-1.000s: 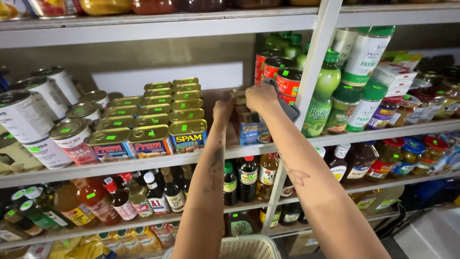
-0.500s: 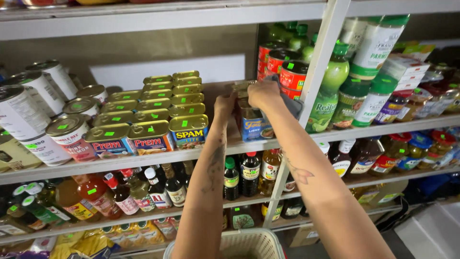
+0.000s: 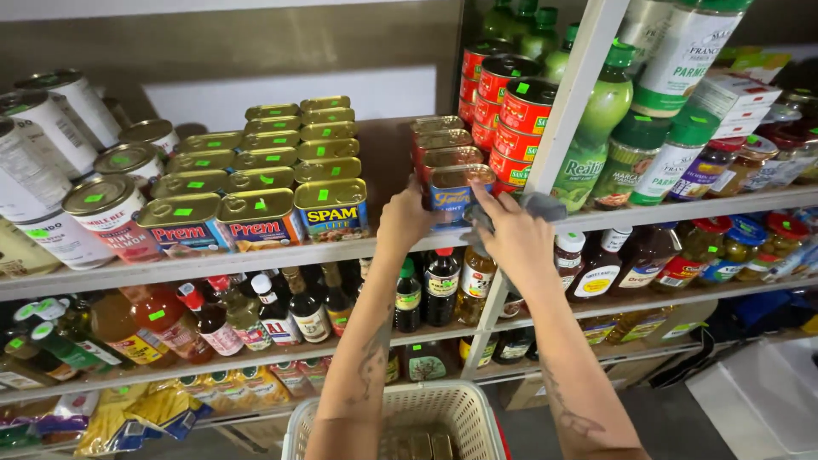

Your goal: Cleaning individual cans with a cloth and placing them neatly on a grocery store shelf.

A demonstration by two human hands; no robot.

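Gripping the front blue-labelled tin (image 3: 450, 198) from both sides: left hand (image 3: 405, 220) curled on its left face, right hand (image 3: 511, 238) pressed to its right face with a grey cloth (image 3: 538, 207) bunched under the fingers. Sitting at the shelf (image 3: 256, 260) edge, head of a row of like tins behind the hands (gold-lidded meat tins (image 3: 256, 192) off to the left, red cans (image 3: 511, 106) up and right). Directly below the wrists, a cream basket (image 3: 409, 409).

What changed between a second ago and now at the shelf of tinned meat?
Both hands drew toward the shelf front: the left hand and right hand now grip the front blue tin of the stack, having been deeper and higher in that row before. The right hand keeps a grey cloth. The gold tins and white basket stayed put.
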